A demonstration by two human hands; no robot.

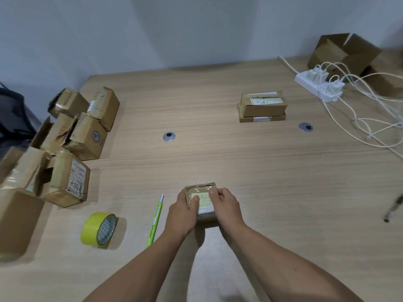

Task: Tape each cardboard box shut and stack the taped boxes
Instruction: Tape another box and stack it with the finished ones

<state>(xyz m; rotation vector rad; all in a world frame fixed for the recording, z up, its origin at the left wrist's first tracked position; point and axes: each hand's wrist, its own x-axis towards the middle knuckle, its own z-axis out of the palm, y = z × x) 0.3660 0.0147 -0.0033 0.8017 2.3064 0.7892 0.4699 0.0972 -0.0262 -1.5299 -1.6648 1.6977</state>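
A small cardboard box (201,192) with a pale label on top sits on the wooden table (218,153) near the front edge. My left hand (182,211) grips its left side, thumb lying on the top. My right hand (226,205) grips its right side, fingers curled over the top edge. A roll of yellow-green tape (98,228) stands on its edge to the left. A green utility knife (155,220) lies between the roll and my left hand. Two boxes (262,106) stand stacked at the back right, the smaller one on top.
Several worn, partly open cardboard boxes (65,147) crowd the table's left side. A white power strip (319,85) with chargers and loose white cables (370,118) lies at the back right, beside large open boxes (349,55). A pen (392,209) lies at the right edge.
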